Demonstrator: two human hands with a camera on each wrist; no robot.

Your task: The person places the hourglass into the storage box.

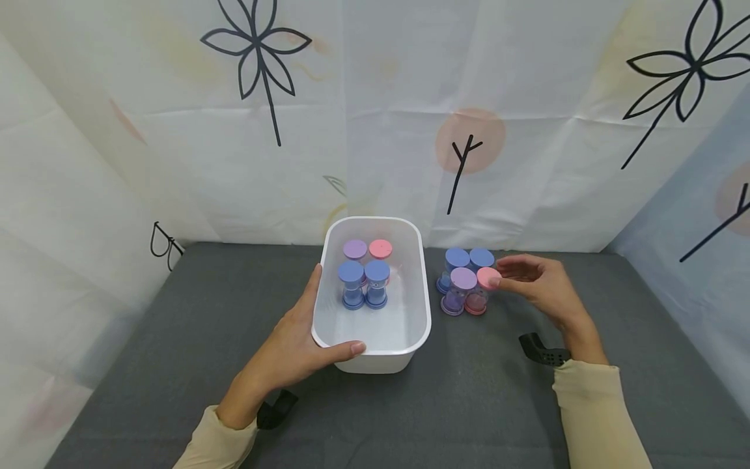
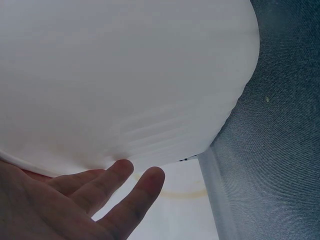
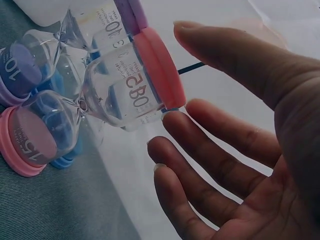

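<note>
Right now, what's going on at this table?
A person is handling sand timers beside a white tub on a grey table. The left hand grips the tub's near left corner, thumb over the rim. Four timers stand inside the tub: two blue, one purple, one pink. Four more stand in a cluster right of it. The right hand is open, fingertips at the pink timer in that cluster, not closed on it.

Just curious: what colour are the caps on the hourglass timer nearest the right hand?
Pink, on the hourglass timer by the right hand; clearest in the right wrist view.
</note>
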